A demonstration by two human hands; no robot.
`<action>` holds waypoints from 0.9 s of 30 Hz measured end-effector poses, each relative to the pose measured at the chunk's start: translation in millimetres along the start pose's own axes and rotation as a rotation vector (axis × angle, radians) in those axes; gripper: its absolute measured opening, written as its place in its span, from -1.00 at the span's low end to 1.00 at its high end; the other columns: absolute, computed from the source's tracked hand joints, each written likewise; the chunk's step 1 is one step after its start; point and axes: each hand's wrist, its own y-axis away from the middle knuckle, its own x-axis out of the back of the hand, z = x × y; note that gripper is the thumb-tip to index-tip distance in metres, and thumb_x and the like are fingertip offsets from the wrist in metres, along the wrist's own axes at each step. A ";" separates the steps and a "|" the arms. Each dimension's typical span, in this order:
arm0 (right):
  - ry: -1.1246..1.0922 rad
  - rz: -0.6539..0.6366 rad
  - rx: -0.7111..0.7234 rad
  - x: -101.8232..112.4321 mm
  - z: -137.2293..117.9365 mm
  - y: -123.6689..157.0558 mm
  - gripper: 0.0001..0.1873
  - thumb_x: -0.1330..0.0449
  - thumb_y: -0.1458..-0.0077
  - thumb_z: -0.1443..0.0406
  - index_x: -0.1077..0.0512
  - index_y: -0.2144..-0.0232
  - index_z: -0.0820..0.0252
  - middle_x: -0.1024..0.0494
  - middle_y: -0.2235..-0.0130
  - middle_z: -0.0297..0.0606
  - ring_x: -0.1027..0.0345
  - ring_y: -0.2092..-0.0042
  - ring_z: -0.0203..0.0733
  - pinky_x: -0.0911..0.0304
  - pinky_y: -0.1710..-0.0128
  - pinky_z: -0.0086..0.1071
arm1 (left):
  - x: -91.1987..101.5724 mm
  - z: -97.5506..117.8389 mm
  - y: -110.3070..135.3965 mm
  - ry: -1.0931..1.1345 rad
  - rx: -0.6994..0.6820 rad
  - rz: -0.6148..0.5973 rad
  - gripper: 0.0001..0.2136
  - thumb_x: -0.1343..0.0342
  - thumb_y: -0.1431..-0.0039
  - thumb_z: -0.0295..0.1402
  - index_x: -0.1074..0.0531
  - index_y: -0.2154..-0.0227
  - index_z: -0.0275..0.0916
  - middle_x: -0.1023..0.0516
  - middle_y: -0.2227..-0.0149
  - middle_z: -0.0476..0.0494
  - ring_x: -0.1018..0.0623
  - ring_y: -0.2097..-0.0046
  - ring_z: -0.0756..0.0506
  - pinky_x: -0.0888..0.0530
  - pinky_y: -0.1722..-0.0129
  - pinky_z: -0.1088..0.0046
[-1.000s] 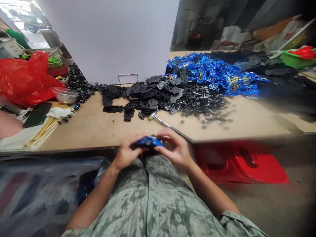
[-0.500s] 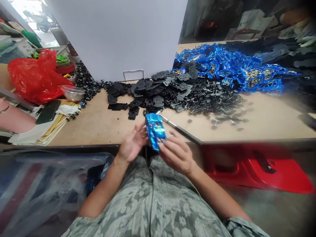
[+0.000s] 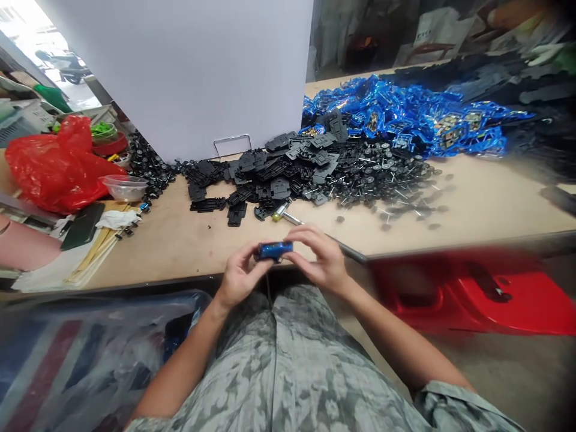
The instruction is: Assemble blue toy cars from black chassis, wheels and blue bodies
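Note:
A small shiny blue toy car (image 3: 273, 250) lies sideways between both my hands, just above the near edge of the wooden table (image 3: 189, 240). My left hand (image 3: 240, 276) pinches its left end with curled fingers. My right hand (image 3: 317, 261) grips its right end, fingers bent over the top. Behind them a heap of black plastic chassis parts (image 3: 265, 174) and a spread of wheels on axles (image 3: 382, 180) cover the table. Farther back right is a pile of blue car bodies (image 3: 405, 123).
A metal-handled tool (image 3: 288, 217) lies just beyond my hands. A white board (image 3: 189, 72) stands at the back. At left are a red plastic bag (image 3: 54, 162), a clear bowl (image 3: 123, 187) and a dark phone (image 3: 83, 225). A red stool (image 3: 486, 297) stands below right, a clear bag (image 3: 90, 354) below left.
The car was upright on end in my right hand with my left hand open beside it. Now it lies level, lower, and both hands are closed on its ends.

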 end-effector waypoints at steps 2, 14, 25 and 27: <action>-0.004 -0.016 -0.001 -2.1 0.4 3.0 -0.85 -0.30 -0.25 0.31 -0.52 0.12 0.17 -0.59 0.18 -0.14 -0.51 0.13 -0.13 -0.48 0.12 -0.23 | -0.4 -1.4 0.9 -0.013 -0.026 -0.005 -0.69 -0.34 -0.20 -0.27 -0.58 0.03 -0.22 -0.66 0.00 -0.19 -0.61 -0.07 -0.17 -0.49 -0.17 0.34; -0.030 -0.054 -0.008 -10.1 -2.0 5.9 -0.84 -0.28 -0.25 0.32 -0.53 0.10 0.17 -0.60 0.17 -0.12 -0.53 0.11 -0.11 -0.48 0.10 -0.23 | -6.3 1.1 3.6 -0.130 -0.202 0.086 -0.84 -0.29 -0.24 -0.33 -0.59 0.13 -0.15 -0.66 0.12 -0.14 -0.60 -0.07 -0.18 -0.46 -0.21 0.24; -0.118 0.137 -0.143 -24.7 -5.1 13.1 -0.90 -0.34 -0.19 0.32 -0.54 0.21 0.14 -0.58 0.30 -0.21 -0.48 0.24 -0.13 -0.43 0.21 -0.22 | -12.1 -4.6 10.8 -0.272 -0.236 0.292 -0.64 -0.36 -0.17 -0.28 -0.46 0.00 -0.19 -0.52 0.01 -0.21 -0.55 -0.08 -0.18 -0.46 -0.18 0.23; -0.064 0.238 -0.169 -30.6 -5.3 14.1 -0.88 -0.36 -0.15 0.31 -0.53 0.23 0.12 -0.56 0.33 -0.24 -0.45 0.27 -0.14 -0.42 0.24 -0.23 | -16.2 -10.5 15.8 -0.454 -0.334 0.282 -0.52 -0.37 -0.15 -0.25 -0.43 -0.11 -0.18 -0.43 -0.15 -0.30 -0.44 -0.24 -0.27 -0.37 -0.29 0.10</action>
